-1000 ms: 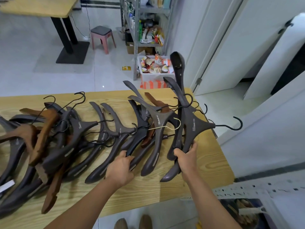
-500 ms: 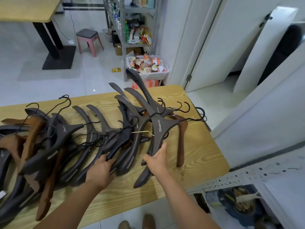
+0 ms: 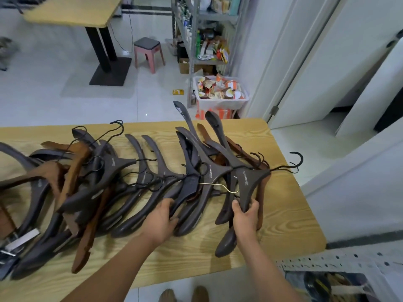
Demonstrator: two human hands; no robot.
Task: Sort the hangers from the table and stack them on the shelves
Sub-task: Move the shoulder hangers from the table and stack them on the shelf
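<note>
Several dark brown hangers [image 3: 152,184] and a few lighter reddish-brown hangers [image 3: 72,173] lie spread in a row across the wooden table [image 3: 283,223]. My right hand [image 3: 246,216] grips the lower arm of a dark hanger [image 3: 248,179] at the right end of the row; its black hook [image 3: 294,162] points right. Under it lie more dark hangers and a reddish-brown one. My left hand [image 3: 162,219] rests on the lower arms of the dark hangers in the middle, fingers curled over one arm. A thin gold wire hook [image 3: 218,186] shows between the two hands.
A perforated grey metal shelf rail [image 3: 340,260] sits at the lower right, beside the table's near corner. Beyond the table stand a metal shelving unit [image 3: 202,31], a white bin of packaged goods [image 3: 220,94], a pink stool [image 3: 148,53] and another table [image 3: 72,9].
My right hand has lowered its dark hanger from upright to flat on the right end of the row. My left hand has stayed on the middle hangers.
</note>
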